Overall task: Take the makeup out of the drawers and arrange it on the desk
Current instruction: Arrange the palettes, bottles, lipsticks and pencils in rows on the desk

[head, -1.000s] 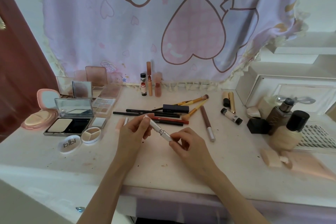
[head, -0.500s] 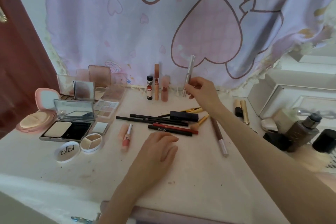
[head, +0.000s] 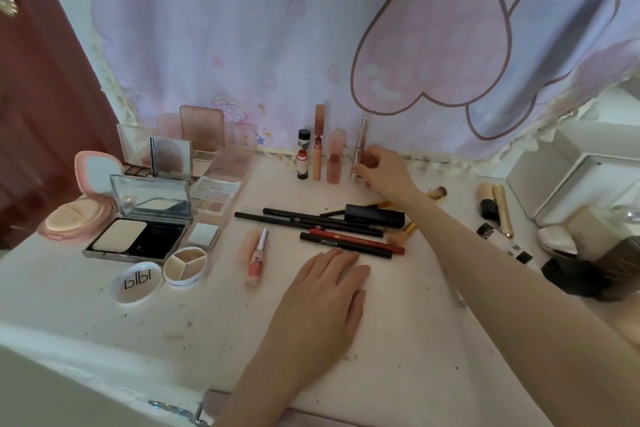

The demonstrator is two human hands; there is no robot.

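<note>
Now lowered, silver tube [head: 360, 146] upright beside lip products, pinched by right hand [head: 381, 172], left hand [head: 325, 291] flat on desk [head: 415, 340]

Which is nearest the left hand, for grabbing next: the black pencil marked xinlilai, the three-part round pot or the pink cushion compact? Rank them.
From the left hand:
1. Black pencil, just beyond its fingertips.
2. Three-part round pot, leftward.
3. Pink cushion compact, far left.

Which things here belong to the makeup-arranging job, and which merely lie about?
Job: silver tube held upright by right hand; standing lip tubes; pencils; powder compact.
Lying about: heart-print curtain; white box.
</note>
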